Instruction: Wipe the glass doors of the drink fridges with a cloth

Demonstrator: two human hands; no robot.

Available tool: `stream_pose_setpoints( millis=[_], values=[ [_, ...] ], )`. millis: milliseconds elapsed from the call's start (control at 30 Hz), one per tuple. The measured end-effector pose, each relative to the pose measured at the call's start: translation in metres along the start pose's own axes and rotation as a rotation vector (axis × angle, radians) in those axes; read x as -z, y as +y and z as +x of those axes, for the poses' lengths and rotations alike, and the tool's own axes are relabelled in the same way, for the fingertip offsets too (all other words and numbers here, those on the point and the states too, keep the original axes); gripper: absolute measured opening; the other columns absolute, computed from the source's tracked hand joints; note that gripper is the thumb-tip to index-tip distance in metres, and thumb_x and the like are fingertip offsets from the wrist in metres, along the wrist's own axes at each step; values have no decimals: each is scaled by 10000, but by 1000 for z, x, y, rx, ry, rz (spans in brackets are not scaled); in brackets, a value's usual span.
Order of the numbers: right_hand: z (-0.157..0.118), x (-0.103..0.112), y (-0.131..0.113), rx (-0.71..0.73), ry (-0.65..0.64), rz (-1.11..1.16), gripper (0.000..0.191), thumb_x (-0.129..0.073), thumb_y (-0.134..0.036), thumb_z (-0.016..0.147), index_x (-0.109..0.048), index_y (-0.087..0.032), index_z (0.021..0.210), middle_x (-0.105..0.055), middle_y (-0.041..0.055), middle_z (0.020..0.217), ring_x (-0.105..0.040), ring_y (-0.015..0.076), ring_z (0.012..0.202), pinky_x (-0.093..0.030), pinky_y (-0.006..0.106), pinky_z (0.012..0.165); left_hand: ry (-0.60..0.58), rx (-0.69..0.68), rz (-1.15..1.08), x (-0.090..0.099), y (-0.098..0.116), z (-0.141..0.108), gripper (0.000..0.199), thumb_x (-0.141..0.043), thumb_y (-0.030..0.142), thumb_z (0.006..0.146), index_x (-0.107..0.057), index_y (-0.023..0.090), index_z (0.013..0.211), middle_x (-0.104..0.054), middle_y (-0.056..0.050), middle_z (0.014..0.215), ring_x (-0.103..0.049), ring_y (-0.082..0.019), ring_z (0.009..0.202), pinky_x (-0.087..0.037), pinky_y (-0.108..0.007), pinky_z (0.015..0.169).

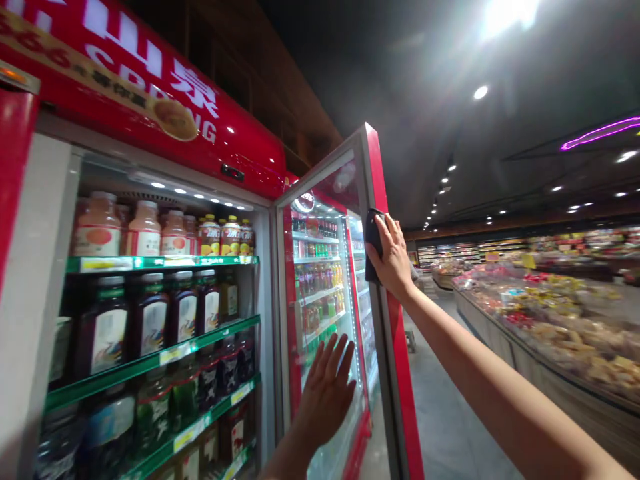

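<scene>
Fridge [150, 87], L: shelves carrying juice bottles [145, 230] up top, dark bottles [150, 320] below. Door [325, 267], ctr: standing open, glass facing in. Left hand [325, 393]: fingers spread flat, pressing on glass, gripping nothing. Right hand [393, 257]: pressing a dark cloth [373, 240] to door's red edge near top, fingers curled over it. Step, by the look: wiping door frame w/ other hand bracing it. Deli counter [550, 320], R.
</scene>
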State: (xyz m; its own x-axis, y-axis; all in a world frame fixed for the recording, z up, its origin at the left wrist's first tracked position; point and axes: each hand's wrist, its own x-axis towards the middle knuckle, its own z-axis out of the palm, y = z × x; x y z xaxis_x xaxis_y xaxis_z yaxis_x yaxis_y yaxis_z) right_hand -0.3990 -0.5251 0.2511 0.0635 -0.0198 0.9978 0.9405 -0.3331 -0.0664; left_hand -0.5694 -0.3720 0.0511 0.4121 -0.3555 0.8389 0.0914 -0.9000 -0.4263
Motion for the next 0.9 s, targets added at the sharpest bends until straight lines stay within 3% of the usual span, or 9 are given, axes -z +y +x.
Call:
stream_pose_setpoints(
  millis=[67, 233, 300, 400, 567, 733, 900],
  values=[
    [-1, 0, -5, -8, 17, -46, 714, -522, -372, 955, -227, -291, 1600, -256, 100, 1662, -194, 316, 1543, -276, 601, 1224, 27, 18, -20, 1, -14, 9, 743, -478, 197, 963, -127, 204, 1618, -375, -93, 1621, -241, -257, 1540, -324, -470, 1228],
    [-83, 7, -20, -1, -40, -120, 801, -532, -336, 955, -93, -318, 1624, -185, 115, 1677, -198, 359, 1538, -350, 660, 1162, 126, 58, -60, -1, -36, 23, 719, -472, 216, 983, -135, 202, 1618, -392, -103, 1613, -208, -266, 1550, -286, -504, 1242],
    [-98, 7, -19, 5, -43, -131, 787, -502, -298, 966, -76, -328, 1626, -184, 113, 1674, -207, 350, 1537, -360, 653, 1160, 161, 58, -80, -5, -40, 27, 714, -475, 236, 989, -139, 208, 1618, -385, -100, 1617, -199, -265, 1553, -269, -502, 1250],
    [-86, 3, -5, 27, -21, -137, 768, -490, -270, 965, -100, -311, 1625, -209, 122, 1667, -218, 320, 1537, -352, 604, 1185, 194, 77, -105, -17, -41, 31, 703, -475, 247, 991, -155, 216, 1616, -367, -96, 1628, -198, -263, 1553, -265, -495, 1252],
    [-61, -5, 40, 55, 11, -97, 711, -477, -305, 981, -156, -288, 1615, -291, 136, 1635, -276, 280, 1519, -357, 557, 1191, 221, 134, -147, -41, -40, 30, 692, -452, 251, 998, -145, 230, 1618, -342, -89, 1641, -193, -265, 1557, -278, -519, 1244],
    [-52, -16, 86, 32, 44, -99, 677, -469, -288, 965, -230, -245, 1598, -407, 156, 1561, -364, 272, 1470, -367, 546, 1182, 169, 29, -198, -60, -47, 36, 681, -455, 289, 998, -174, 234, 1615, -357, -78, 1635, -204, -272, 1554, -317, -503, 1235],
    [0, -36, 117, 64, 33, -301, 638, -493, -301, 949, -334, -226, 1562, -352, 176, 1584, -340, 316, 1468, -391, 556, 1146, 239, -46, -169, -92, -60, 62, 672, -476, 228, 981, -222, 232, 1604, -401, -86, 1609, -221, -274, 1548, -319, -520, 1235]
  ],
)
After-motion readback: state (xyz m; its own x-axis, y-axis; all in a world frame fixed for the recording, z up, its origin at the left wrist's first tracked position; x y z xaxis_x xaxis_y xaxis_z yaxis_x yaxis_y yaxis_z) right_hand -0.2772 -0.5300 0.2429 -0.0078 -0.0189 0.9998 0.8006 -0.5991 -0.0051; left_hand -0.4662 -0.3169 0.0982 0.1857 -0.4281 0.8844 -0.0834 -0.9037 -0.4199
